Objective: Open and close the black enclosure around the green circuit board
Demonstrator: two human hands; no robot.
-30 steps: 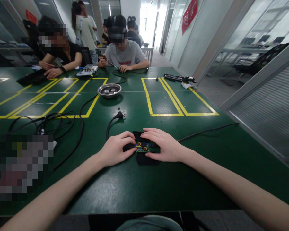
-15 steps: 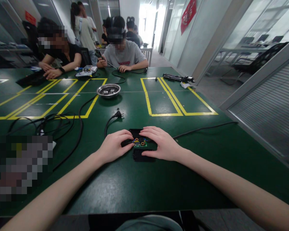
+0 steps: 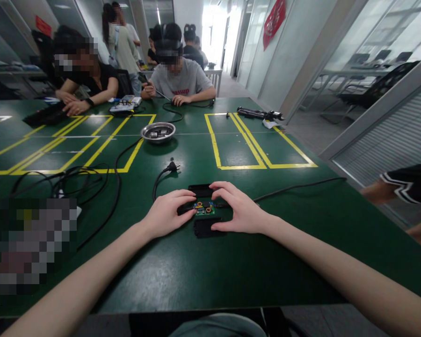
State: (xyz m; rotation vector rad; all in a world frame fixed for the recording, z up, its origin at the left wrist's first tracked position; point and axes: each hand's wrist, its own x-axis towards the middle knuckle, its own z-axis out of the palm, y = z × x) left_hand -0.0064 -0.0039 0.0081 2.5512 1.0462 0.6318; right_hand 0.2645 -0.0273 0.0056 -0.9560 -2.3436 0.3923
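A small green circuit board [image 3: 205, 208] with copper-wound coils lies on the table between two black plastic case halves. The far case half [image 3: 200, 191] is partly behind my right fingertips; the near case half [image 3: 207, 228] lies closer to me. My left hand [image 3: 166, 213] rests left of the board, thumb and fingers apart around a black cable end [image 3: 185, 209]. With fingers spread, my right hand [image 3: 243, 210] arches over the cable [image 3: 284, 190] on the other side. Its fingertips are at the far half and its thumb at the near half's edge.
A plug [image 3: 171, 167] on a black cord lies beyond my left hand. Farther back are a metal bowl [image 3: 158, 133] holding metal parts, yellow tape lines and a black tool-like item [image 3: 259, 113]. Coiled cables [image 3: 80, 180] lie left. Co-workers sit opposite; another person's arm [image 3: 381, 192] shows right.
My right hand has drawn slightly right and its fingers have spread, uncovering more of the board and case halves. My left index finger has lifted away slightly. A person has entered at right.
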